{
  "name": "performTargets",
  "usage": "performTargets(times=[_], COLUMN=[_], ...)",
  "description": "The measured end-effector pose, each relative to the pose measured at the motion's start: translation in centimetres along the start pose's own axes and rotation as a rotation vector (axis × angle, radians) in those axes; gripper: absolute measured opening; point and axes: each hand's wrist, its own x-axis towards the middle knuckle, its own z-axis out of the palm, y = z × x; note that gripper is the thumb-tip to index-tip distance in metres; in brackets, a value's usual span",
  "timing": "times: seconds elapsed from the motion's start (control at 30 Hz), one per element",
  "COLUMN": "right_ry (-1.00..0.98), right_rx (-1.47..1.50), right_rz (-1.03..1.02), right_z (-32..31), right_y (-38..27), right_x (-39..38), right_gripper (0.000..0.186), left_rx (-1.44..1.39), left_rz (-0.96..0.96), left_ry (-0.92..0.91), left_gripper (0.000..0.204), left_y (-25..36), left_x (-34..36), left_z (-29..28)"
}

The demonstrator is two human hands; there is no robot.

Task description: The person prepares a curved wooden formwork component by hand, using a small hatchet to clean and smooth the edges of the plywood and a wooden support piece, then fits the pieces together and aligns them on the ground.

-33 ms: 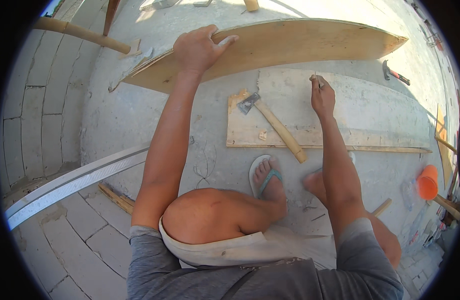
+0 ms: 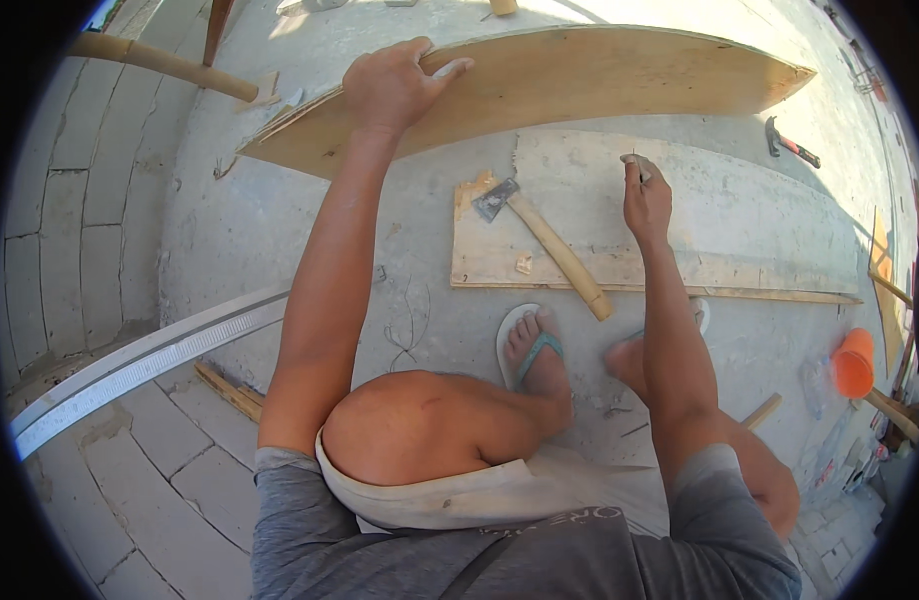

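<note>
My left hand (image 2: pixel 390 90) grips the top edge of a long plywood board (image 2: pixel 580 70), which stands on edge at a slant across the far side. My right hand (image 2: pixel 646 195) is closed, with a small thin object (image 2: pixel 634 156) at its fingertips, too small to name. It is over a second, pale board (image 2: pixel 760 220) lying flat on the floor. On that board rests a hatchet (image 2: pixel 555 250) with a wooden handle, its metal head toward the upper left. A hammer (image 2: pixel 792 146) with a red and black handle lies to the right, beyond the flat board.
Grey block walling (image 2: pixel 65 220) is on the left. A metal rule or bar (image 2: pixel 100 390) runs across the lower left beside a wood strip (image 2: pixel 230 392). A bamboo pole (image 2: pixel 165 68) reaches in at upper left. An orange container (image 2: pixel 850 365) sits at right, near my feet (image 2: pixel 535 355).
My left hand and the standing board have shifted slightly up and to the left in the picture. My right hand has barely moved.
</note>
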Motion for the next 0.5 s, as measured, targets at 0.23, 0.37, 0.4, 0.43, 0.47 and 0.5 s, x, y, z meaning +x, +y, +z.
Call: performTargets(times=[0.23, 0.37, 0.4, 0.43, 0.47, 0.5], right_ry=[-0.078, -0.104, -0.129, -0.113, -0.088, -0.070], right_rx=[0.256, 0.447, 0.557, 0.534, 0.589, 0.654], right_rz=[0.451, 0.436, 0.509, 0.514, 0.512, 0.512], right_z=[-3.9, -4.2, -4.5, -4.7, -4.6, -4.2], right_y=[-2.3, -2.7, -2.7, -2.0, -1.9, -2.2], right_x=[-10.6, -13.9, -14.0, -13.9, -14.1, -14.6], right_gripper=[0.035, 0.026, 0.023, 0.023, 0.020, 0.019], left_rx=[-0.017, 0.037, -0.028, -0.110, -0.438, -0.748], left_rz=[-0.144, 0.029, 0.133, 0.231, 0.065, -0.106], left_ry=[-0.508, -0.246, -0.022, 0.205, -0.014, -0.246], left_gripper=[0.072, 0.071, 0.063, 0.056, 0.054, 0.051], left_y=[-3.4, -6.3, -4.0, -0.7, 2.6, 5.3], left_x=[5.5, 3.4, 2.5, 1.1, -1.5, -4.8], left_z=[-0.9, 4.5, 4.3, 4.6, 3.2, 1.1])
